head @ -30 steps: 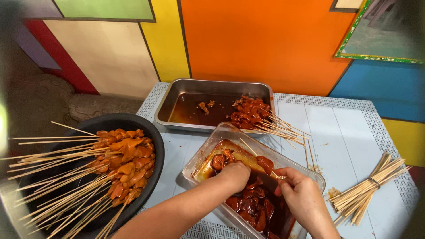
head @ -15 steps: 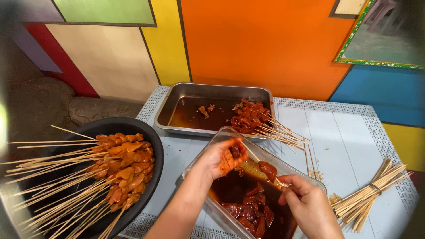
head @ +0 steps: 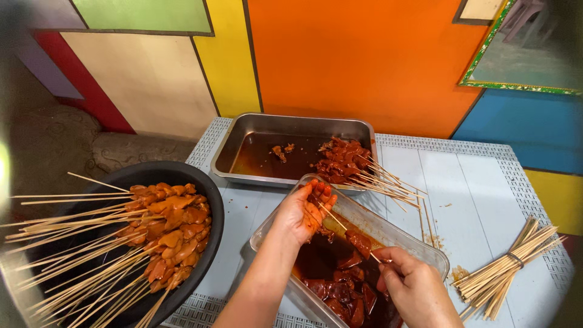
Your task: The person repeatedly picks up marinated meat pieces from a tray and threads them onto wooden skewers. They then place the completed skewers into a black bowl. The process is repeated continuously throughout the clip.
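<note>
Threading meat is our step: our left hand pinches a meat piece at the skewer tip, right hand gripping its base over the near tub; next needs a steady push.

I see no packages, labels, signs or screens from here: nothing wrapped, printed or lit on the table or against the wall behind it.

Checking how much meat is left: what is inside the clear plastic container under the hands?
The clear container holds dark marinated meat pieces in brown sauce. The right hand and left hand hide part of it.
</note>
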